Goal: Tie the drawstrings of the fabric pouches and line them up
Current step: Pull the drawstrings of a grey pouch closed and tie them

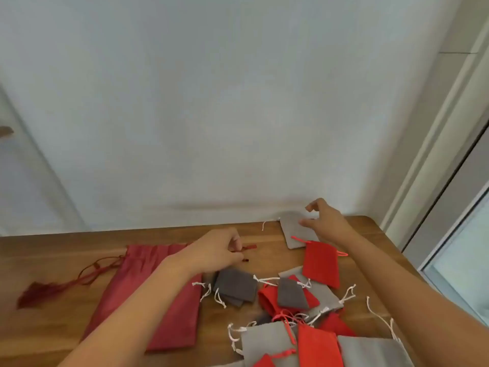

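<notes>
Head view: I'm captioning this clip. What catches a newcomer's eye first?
A large dark red pouch lies flat on the left of the table, and a jumble of small red and grey pouches fills its near right. The left hand pinches a dark red ribbon mid-table; the right hand spreads over a light grey pouch by the wall.

- Worktop (66, 255): warm brown wood, streaked darker grain;
- Large pouch (158, 300), left side: deep crimson, plain; its drawstring (92, 268) and tassel (34, 292) a darker red;
- Far-edge pouch (296, 231): light grey, plain; white cord (263, 225);
- Bright red pouch (320, 263), just beside it: plain; matching red cord (299, 239);
- Charcoal pouches (235, 286), middle: dark grey, with white cords;
- Heap (267, 343), near edge: light grey and bright red pouches mixed; cords white and red;
- Wall (211, 102): pale blue-white, unpatterned.
</notes>
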The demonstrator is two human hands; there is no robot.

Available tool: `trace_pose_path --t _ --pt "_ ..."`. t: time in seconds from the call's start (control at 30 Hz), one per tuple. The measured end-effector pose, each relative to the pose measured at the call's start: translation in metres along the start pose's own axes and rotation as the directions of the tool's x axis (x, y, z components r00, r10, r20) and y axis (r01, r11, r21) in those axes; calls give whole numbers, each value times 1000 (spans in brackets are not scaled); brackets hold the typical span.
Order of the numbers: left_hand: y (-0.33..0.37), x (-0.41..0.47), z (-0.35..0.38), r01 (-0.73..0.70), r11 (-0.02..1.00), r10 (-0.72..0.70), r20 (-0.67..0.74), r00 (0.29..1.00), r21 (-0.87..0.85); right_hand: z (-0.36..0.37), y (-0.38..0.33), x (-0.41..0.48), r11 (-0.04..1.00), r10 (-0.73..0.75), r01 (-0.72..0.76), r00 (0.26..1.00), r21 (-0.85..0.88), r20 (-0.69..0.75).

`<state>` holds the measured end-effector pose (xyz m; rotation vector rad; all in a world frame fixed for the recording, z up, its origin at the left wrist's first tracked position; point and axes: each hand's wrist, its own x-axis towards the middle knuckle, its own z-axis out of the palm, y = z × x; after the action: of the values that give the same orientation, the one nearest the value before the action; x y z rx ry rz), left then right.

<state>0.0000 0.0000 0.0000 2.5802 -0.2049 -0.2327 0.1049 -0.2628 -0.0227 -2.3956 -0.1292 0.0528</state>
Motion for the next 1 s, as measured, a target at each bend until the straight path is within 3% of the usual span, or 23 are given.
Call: trace_pose_path --t 0.13,0.27,0.4,0.53,0.73,0.77,0.9,1.0 --pt "5 -20 34 9 1000 -9 -12 1000 -16 20 11 -11 998 -63 66 994 -26 85" --pt "17 -40 63 13 991 -16 21 1000 130 33 25 -25 974 -173 185 980 -130 99" --pt "19 -53 81 98 957 -111 33 993 272 23 32 -44 998 -55 55 998 17 8" --pt "23 -64 76 92 966 -114 78 990 244 8 36 -54 992 117 -116 992 46 -36" --pt "32 -85 57 70 972 -111 179 978 224 -16 41 -75 944 283 -295 954 146 98" --pt "32 -86 55 80 969 -124 180 976 234 -17 44 -76 941 296 -303 953 154 66" --pt "44 -85 49 71 992 -70 -12 997 104 -25 50 -75 871 315 -190 924 453 -218" --pt "61 -81 39 -32 989 -1 -222 975 -144 -37 41 -80 871 276 -95 906 483 -321"
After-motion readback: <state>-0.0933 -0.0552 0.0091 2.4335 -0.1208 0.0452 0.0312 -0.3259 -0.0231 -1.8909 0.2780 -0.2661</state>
